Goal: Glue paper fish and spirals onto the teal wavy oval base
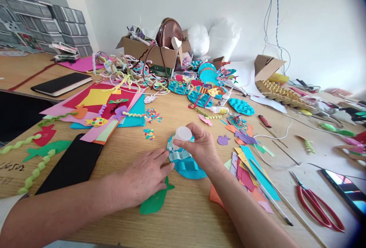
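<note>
My right hand (200, 145) grips a whitish translucent bottle (183, 133), likely glue, its round base turned up toward me. The bottle is tipped over the upper part of a blue paper disc (191, 171), which has wavy raised blue strips across it. Its nozzle is hidden behind my fingers. My left hand (143, 175) lies on the table with fingers stretched out, fingertips at the disc's left edge. Under and beside that hand is a green paper fish (156, 201), partly covered. Small piles of colored confetti dots (149, 134) sit beyond the left hand.
Colored paper sheets (94, 103) and a black phone-like slab (73, 164) are at left. To the right lie paper scraps (246, 171), a pencil (271, 198), red-handled scissors (317, 202) and a phone (347, 190). Finished-looking blue discs (200, 97) and a cardboard box (160, 55) stand behind.
</note>
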`<state>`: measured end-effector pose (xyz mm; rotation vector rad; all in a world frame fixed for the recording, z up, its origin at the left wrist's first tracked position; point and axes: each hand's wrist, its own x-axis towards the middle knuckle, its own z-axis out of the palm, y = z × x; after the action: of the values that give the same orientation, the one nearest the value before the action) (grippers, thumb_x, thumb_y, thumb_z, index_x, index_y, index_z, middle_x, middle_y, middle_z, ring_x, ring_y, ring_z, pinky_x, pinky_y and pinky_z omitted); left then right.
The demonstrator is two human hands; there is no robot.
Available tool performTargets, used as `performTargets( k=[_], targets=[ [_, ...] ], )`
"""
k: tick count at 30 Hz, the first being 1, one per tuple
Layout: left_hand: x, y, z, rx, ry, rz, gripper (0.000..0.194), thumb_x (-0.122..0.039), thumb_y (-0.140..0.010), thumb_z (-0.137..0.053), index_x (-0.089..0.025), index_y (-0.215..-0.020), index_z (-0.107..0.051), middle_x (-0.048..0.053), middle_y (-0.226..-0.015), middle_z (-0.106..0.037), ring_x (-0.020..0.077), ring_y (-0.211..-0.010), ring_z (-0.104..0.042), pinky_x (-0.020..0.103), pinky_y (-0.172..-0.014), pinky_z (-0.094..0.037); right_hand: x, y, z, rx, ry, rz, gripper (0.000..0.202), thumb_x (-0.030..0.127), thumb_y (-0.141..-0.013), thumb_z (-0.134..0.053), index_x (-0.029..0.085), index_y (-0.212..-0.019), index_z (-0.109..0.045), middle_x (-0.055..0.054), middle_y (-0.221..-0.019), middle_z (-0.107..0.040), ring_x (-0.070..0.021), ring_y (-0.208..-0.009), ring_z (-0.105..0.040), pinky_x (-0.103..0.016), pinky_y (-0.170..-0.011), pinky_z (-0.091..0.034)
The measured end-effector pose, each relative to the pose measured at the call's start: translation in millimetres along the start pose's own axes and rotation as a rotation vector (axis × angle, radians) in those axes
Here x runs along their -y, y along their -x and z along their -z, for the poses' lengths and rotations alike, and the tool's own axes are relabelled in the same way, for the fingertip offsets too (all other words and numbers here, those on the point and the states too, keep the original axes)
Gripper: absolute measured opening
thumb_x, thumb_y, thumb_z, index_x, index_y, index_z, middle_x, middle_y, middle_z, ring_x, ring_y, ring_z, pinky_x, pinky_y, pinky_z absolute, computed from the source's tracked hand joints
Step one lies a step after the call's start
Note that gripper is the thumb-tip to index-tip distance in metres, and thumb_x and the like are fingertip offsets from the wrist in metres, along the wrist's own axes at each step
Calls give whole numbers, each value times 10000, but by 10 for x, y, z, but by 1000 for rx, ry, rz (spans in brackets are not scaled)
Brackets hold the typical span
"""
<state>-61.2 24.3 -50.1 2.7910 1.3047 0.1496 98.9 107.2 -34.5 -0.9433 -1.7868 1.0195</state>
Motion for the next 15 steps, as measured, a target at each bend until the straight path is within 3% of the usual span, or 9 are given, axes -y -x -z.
performTargets(
  k=[15],
  targets=[
    [18,29,-20,-1,-38,-28,400,-366,-771,-632,-159,-1101,-542,136,-1184,-525,308,-1172,-433,456,-966,-392,44,35,-18,-1,38,10,226,308,-641,-705,207,-647,-503,39,-630,-532,-121,-611,-470,-240,-576,-376]
  ],
)
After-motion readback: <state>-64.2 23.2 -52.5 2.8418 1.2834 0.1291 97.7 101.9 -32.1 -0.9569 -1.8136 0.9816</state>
